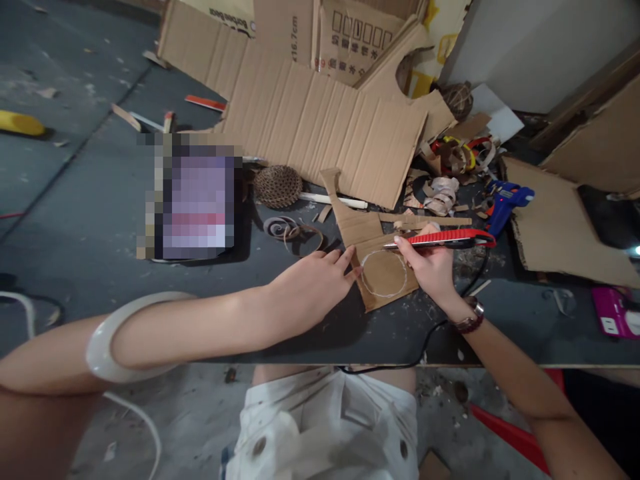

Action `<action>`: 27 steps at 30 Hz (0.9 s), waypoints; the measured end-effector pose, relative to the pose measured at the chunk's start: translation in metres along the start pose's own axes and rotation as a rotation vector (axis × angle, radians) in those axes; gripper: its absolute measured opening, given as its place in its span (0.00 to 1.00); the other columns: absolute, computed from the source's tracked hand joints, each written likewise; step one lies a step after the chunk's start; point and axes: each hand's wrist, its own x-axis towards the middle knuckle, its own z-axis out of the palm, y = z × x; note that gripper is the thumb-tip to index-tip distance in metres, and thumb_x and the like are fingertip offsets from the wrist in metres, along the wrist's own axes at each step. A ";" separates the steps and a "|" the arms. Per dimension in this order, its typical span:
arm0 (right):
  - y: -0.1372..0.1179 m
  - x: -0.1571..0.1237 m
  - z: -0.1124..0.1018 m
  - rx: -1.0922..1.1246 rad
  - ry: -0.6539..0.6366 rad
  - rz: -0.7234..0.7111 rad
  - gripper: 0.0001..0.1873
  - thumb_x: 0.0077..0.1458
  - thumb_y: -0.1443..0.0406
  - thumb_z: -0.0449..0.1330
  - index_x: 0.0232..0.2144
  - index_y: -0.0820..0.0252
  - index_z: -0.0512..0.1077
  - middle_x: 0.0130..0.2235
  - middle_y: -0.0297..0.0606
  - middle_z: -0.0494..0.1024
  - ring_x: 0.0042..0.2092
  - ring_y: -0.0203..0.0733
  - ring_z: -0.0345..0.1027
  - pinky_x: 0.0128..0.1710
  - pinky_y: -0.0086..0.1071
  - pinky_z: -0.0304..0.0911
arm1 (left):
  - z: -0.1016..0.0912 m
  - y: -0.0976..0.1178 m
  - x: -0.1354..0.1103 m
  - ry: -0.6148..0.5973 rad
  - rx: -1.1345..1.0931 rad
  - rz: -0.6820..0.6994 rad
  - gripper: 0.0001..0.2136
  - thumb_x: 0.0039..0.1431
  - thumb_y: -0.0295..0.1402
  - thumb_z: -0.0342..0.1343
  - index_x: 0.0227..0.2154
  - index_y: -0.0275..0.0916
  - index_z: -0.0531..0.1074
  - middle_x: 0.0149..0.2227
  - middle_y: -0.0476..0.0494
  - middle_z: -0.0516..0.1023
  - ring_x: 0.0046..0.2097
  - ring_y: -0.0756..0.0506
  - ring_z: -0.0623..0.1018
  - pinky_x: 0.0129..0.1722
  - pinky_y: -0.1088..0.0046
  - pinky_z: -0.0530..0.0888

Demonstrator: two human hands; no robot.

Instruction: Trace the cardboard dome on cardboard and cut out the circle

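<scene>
A small piece of cardboard (pixel 373 230) lies flat on the dark table, with a white circle (pixel 384 293) drawn on it. My left hand (pixel 313 287) rests at its left edge, fingers stretched out and fingertips pressing the cardboard. A red utility knife (pixel 450 236) is gripped in my right hand (pixel 434 267), its blade tip at the top of the circle. Behind them lies a large ribbed cardboard sheet (pixel 320 120). Coiled cardboard strips (pixel 280 228) sit left of the piece, near my left hand.
A blue glue gun (pixel 507 203) stands right of the knife, its black cable (pixel 425 343) running along the front edge. A blurred-out screen (pixel 200 200), a round corrugated dome (pixel 278 187), paper scraps (pixel 443 193) and a purple power socket (pixel 617 313) surround the work area.
</scene>
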 end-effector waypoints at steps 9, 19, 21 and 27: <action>0.001 0.002 -0.003 0.146 -0.001 0.182 0.18 0.52 0.58 0.65 0.22 0.56 0.60 0.17 0.24 0.66 0.19 0.30 0.59 0.21 0.27 0.56 | 0.002 0.001 -0.001 0.034 0.003 0.007 0.30 0.54 0.25 0.57 0.62 0.31 0.61 0.64 0.21 0.59 0.60 0.33 0.71 0.52 0.60 0.74; 0.001 -0.001 -0.003 0.084 -0.014 0.095 0.18 0.52 0.59 0.65 0.22 0.56 0.59 0.19 0.25 0.64 0.22 0.31 0.60 0.24 0.29 0.58 | 0.000 0.002 -0.001 0.009 -0.004 -0.001 0.32 0.53 0.25 0.59 0.62 0.31 0.60 0.65 0.22 0.57 0.61 0.33 0.69 0.54 0.59 0.73; 0.000 -0.001 -0.003 0.025 -0.009 0.048 0.18 0.52 0.60 0.65 0.21 0.56 0.59 0.21 0.25 0.64 0.24 0.31 0.60 0.27 0.29 0.60 | -0.001 0.002 -0.001 0.013 0.004 -0.004 0.31 0.54 0.24 0.58 0.62 0.31 0.60 0.65 0.22 0.58 0.61 0.34 0.69 0.53 0.59 0.73; 0.002 -0.001 -0.003 0.147 0.008 0.091 0.18 0.53 0.58 0.64 0.23 0.56 0.60 0.19 0.24 0.65 0.22 0.31 0.60 0.25 0.28 0.58 | 0.001 0.002 -0.001 0.033 -0.006 -0.006 0.31 0.53 0.24 0.59 0.62 0.31 0.61 0.65 0.21 0.58 0.60 0.33 0.70 0.52 0.59 0.74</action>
